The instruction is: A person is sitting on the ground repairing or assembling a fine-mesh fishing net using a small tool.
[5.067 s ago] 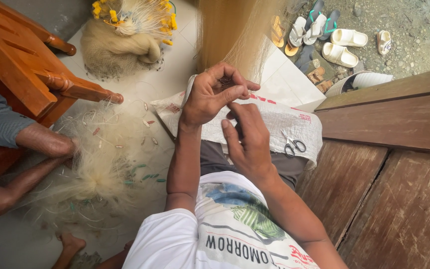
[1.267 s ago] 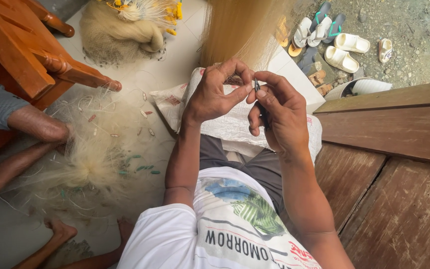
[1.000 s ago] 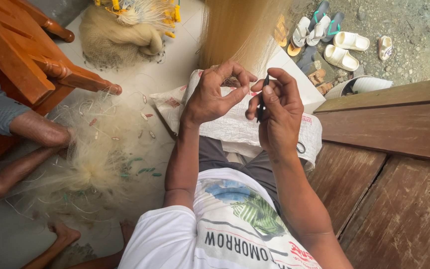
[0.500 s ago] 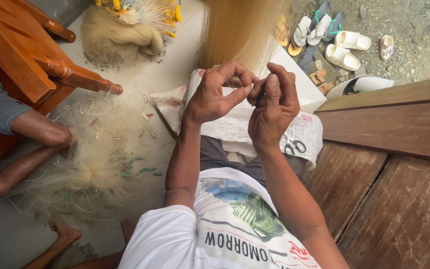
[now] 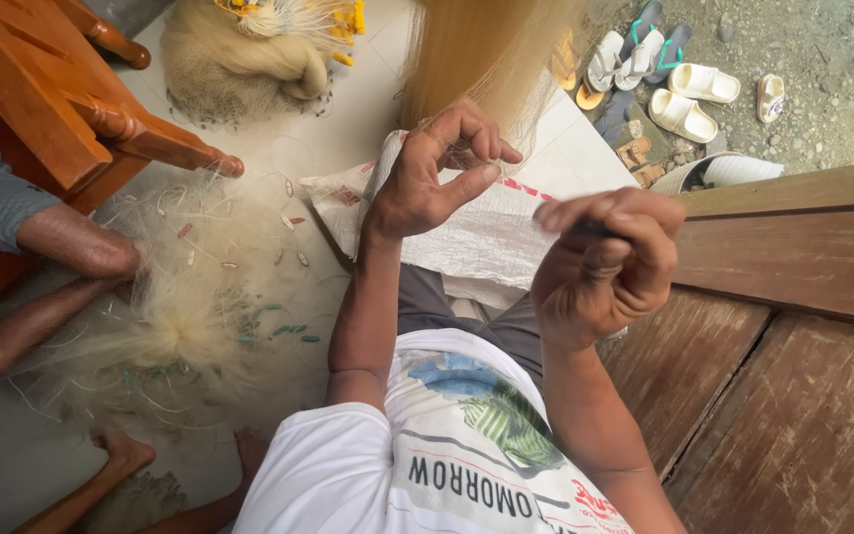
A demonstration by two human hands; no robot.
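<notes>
Netting pinched between my left hand fingers, right hand clenched (contents hidden), mid-knot I judge; next pull needs steady tension.

You've got two hands up: left hand and right hand. One white woven sack across your lap. Two heaps of fishing net: one pale heap on the floor, one bundled heap with yellow floats further off. One sheet of golden net hanging ahead. One orange wooden chair. One other person's bare legs at your left. Roughly eight sandals outside, some overlapping, so count is loose.
</notes>
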